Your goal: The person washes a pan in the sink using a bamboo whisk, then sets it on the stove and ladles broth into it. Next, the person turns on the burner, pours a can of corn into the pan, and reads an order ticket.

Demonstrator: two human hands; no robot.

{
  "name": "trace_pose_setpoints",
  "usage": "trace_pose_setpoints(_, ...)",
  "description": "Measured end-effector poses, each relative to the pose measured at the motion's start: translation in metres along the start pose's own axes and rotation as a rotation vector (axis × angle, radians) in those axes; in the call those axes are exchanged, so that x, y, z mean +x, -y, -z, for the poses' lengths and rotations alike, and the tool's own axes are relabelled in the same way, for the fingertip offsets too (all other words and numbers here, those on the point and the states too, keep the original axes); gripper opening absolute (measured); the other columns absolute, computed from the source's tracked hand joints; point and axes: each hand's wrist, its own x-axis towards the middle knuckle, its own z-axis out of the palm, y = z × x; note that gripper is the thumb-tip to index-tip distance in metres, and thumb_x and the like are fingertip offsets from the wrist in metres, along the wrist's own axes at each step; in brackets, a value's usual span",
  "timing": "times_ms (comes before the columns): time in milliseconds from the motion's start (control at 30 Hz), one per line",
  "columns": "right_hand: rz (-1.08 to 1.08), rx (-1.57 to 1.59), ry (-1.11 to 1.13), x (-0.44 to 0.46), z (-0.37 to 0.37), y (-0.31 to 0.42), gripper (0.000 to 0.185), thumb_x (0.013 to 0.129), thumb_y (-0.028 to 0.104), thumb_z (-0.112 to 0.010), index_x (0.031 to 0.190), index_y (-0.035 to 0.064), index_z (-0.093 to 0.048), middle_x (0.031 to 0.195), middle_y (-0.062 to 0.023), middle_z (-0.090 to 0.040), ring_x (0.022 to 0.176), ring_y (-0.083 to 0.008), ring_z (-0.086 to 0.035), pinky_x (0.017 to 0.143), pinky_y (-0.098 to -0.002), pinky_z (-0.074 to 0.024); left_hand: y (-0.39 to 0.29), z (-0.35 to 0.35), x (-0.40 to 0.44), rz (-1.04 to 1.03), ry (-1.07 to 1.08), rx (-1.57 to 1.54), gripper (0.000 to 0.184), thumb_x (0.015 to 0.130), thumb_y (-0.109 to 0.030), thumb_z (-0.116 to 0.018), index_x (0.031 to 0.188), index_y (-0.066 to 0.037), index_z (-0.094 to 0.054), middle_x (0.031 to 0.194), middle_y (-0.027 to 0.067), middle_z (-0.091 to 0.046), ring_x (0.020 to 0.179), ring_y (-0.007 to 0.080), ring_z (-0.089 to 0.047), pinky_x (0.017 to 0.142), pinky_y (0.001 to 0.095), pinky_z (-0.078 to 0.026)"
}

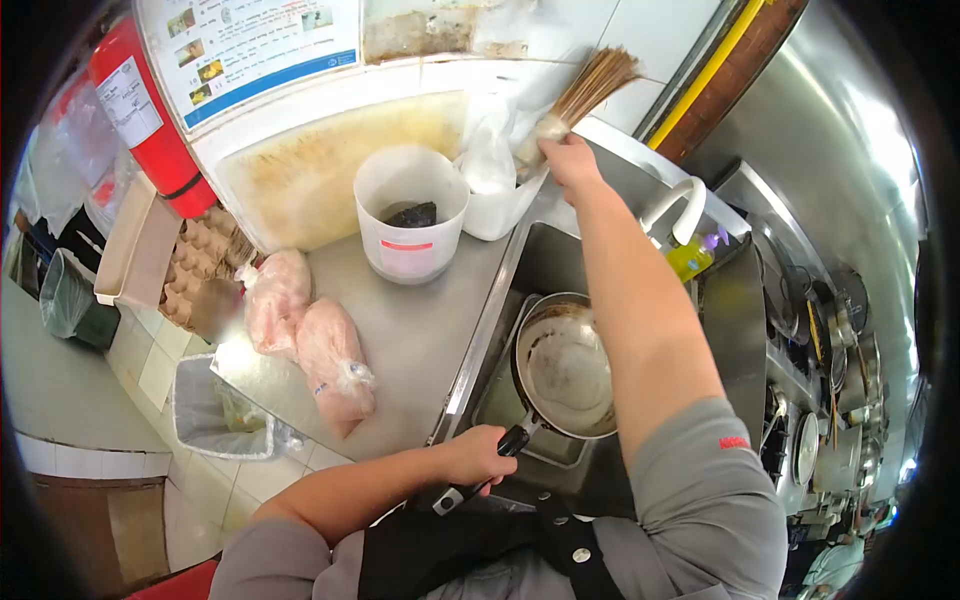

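Observation:
My left hand [478, 459] is closed around the black handle [514, 440] of a frying pan. The frying pan [565, 365] rests over the sink [545, 260], its pale inside stained with brown marks. At the far end of my outstretched arm, my right hand [570, 163] is closed on the bound base of a stick brush [597, 85]. The brush's stiff brown bristles point up and to the right. It is at a white container [490, 215] that also holds a white plastic bag [489, 155]. Part of the brush's base is hidden by my fingers.
A white bucket [405, 255] with something dark inside stands on the steel counter [410, 350]. Two bags of pale pink meat [335, 355] lie left of it. Right of the sink are a white faucet [685, 195] and a soap bottle [690, 260]. A lined bin [200, 415] stands below.

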Motion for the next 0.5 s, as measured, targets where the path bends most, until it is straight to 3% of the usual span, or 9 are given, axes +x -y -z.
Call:
trace_pose_setpoints(33, -0.015, -0.269, 0.024, 0.004, 0.006, -0.005, 0.047, 0.09, 0.034, -0.063, 0.129, 0.0097, -0.055, 0.116, -0.0061, -0.063, 0.099, -0.0141, -0.059, 0.069, -0.0327, -0.0488, 0.002, -0.001, 0.001, 0.005, 0.001, -0.011, 0.019, 0.087, -0.017, -0.061, 0.082, -0.001, -0.05, 0.065, 0.0077, -0.06, 0.051, 0.0177, -0.062, 0.052, 0.033, -0.049)
trace_pose_setpoints(67, 0.065, -0.213, -0.028, 0.013, 0.007, -0.022, 0.042, 0.088, 0.032, -0.064, 0.123, 0.0086, -0.061, 0.116, -0.0077, -0.065, 0.095, -0.0147, -0.062, 0.068, -0.0333, -0.0487, 0.001, 0.0, 0.003, 0.006, 0.001, -0.017, 0.019, 0.086, -0.017, -0.06, 0.083, -0.001, -0.05, 0.065, 0.0076, -0.06, 0.051, 0.0176, -0.062, 0.052, 0.033, -0.049)
trace_pose_setpoints(167, -0.046, -0.166, 0.253, 0.015, 0.05, -0.051, 0.041, 0.089, 0.032, -0.063, 0.123, 0.008, -0.061, 0.107, -0.0076, -0.068, 0.085, -0.016, -0.065, 0.065, -0.0328, -0.0489, -0.008, 0.004, 0.006, 0.056, 0.007, -0.06, 0.021, 0.091, -0.018, -0.061, 0.092, -0.001, -0.048, 0.066, 0.0067, -0.06, 0.051, 0.0163, -0.062, 0.051, 0.0325, -0.049)
trace_pose_setpoints(233, -0.122, -0.088, 0.372, -0.005, 0.082, -0.085, 0.028, 0.094, 0.026, -0.057, 0.114, 0.0071, -0.064, 0.096, -0.0069, -0.069, 0.075, -0.0167, -0.065, 0.058, -0.03, -0.0498, -0.008, 0.004, 0.009, 0.067, -0.007, -0.076, 0.019, 0.092, -0.016, -0.06, 0.093, -0.001, -0.048, 0.066, 0.0058, -0.059, 0.05, 0.0154, -0.06, 0.048, 0.0319, -0.048)
trace_pose_setpoints(300, -0.322, -0.247, 0.555, -0.03, 0.113, -0.124, 0.024, 0.093, 0.024, -0.058, 0.1, 0.0049, -0.068, 0.08, -0.0081, -0.068, 0.071, -0.0174, -0.065, 0.058, -0.0346, -0.0511, -0.015, 0.003, 0.007, 0.043, -0.02, -0.075, 0.017, 0.09, -0.014, -0.06, 0.09, -0.002, -0.048, 0.063, 0.0058, -0.058, 0.049, 0.0164, -0.06, 0.048, 0.0323, -0.048)
trace_pose_setpoints(367, -0.439, -0.52, 0.932, -0.047, 0.135, -0.189, 0.023, 0.092, 0.021, -0.056, 0.1, 0.004, -0.069, 0.084, -0.0105, -0.069, 0.073, -0.0204, -0.067, 0.062, -0.0376, -0.0542, -0.033, 0.001, 0.001, 0.055, -0.036, -0.023, 0.015, 0.089, -0.012, -0.059, 0.09, -0.001, -0.048, 0.062, 0.0059, -0.057, 0.049, 0.0166, -0.059, 0.049, 0.0322, -0.048)
trace_pose_setpoints(433, -0.485, -1.006, 0.798, -0.093, 0.13, -0.185, 0.024, 0.091, 0.02, -0.055, 0.097, 0.0029, -0.07, 0.089, -0.013, -0.071, 0.078, -0.024, -0.069, 0.066, -0.0402, -0.0559, -0.035, -0.001, 0.001, 0.063, -0.055, -0.033, 0.015, 0.088, -0.011, -0.059, 0.091, -0.001, -0.048, 0.062, 0.0059, -0.057, 0.048, 0.0163, -0.059, 0.049, 0.0322, -0.047)
trace_pose_setpoints(500, 0.115, -1.169, 0.472, -0.068, 0.109, -0.288, 0.024, 0.089, 0.02, -0.055, 0.095, 0.0039, -0.072, 0.094, -0.0146, -0.072, 0.083, -0.0255, -0.07, 0.07, -0.0408, -0.0562, -0.038, -0.006, 0.0, 0.084, -0.066, 0.022, 0.015, 0.087, -0.01, -0.059, 0.091, -0.001, -0.048, 0.061, 0.0059, -0.056, 0.048, 0.0159, -0.059, 0.048, 0.0321, -0.047)
